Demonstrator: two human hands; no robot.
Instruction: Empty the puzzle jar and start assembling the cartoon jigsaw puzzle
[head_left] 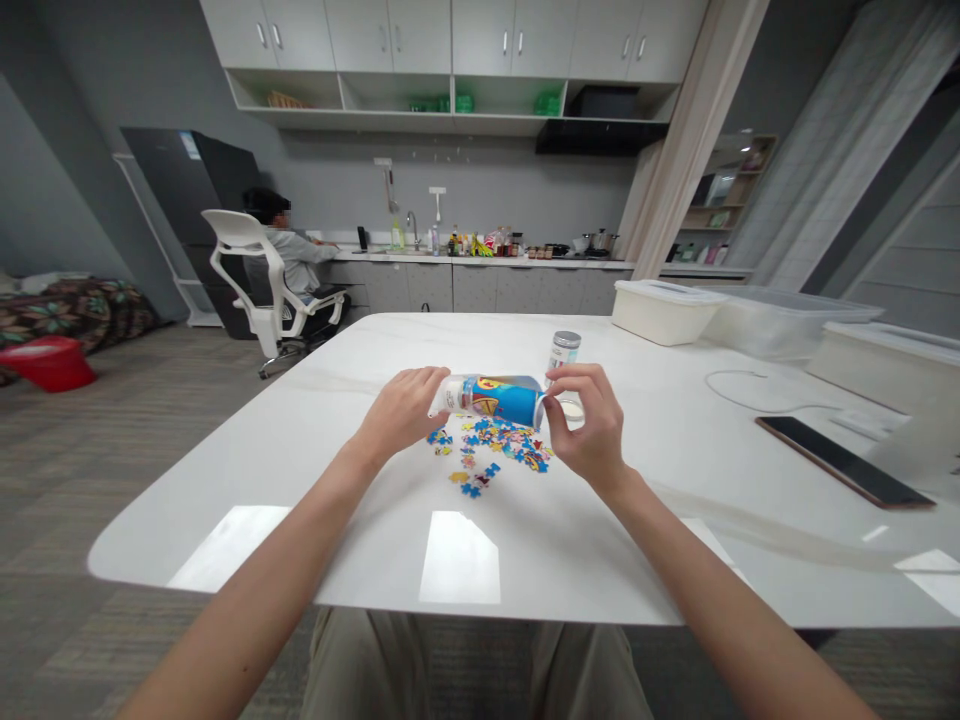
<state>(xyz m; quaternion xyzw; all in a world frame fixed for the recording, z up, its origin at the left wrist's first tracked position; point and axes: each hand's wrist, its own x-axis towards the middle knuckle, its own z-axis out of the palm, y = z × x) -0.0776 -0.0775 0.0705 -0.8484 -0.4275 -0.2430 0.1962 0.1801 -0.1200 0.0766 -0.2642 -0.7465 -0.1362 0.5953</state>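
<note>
Over the white table (367, 550) I see the left hand (403, 408) curled, the right hand (591, 420) pinching. Between them is a sideways clear canister (453, 394), left end gripped, the blue printed sheet (514, 403) pinched at its mouth; loose jigsaw pieces (495, 434) lie below.

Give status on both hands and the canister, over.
Left hand holds canister sideways. Right hand at its right end. Puzzle pieces scattered below; silver-lidded jar beyond.

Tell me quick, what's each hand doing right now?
Left hand: closed around one end of the clear canister.
Right hand: curled at the other end; whether it pinches the canister or its blue sheet can't be told.
</note>
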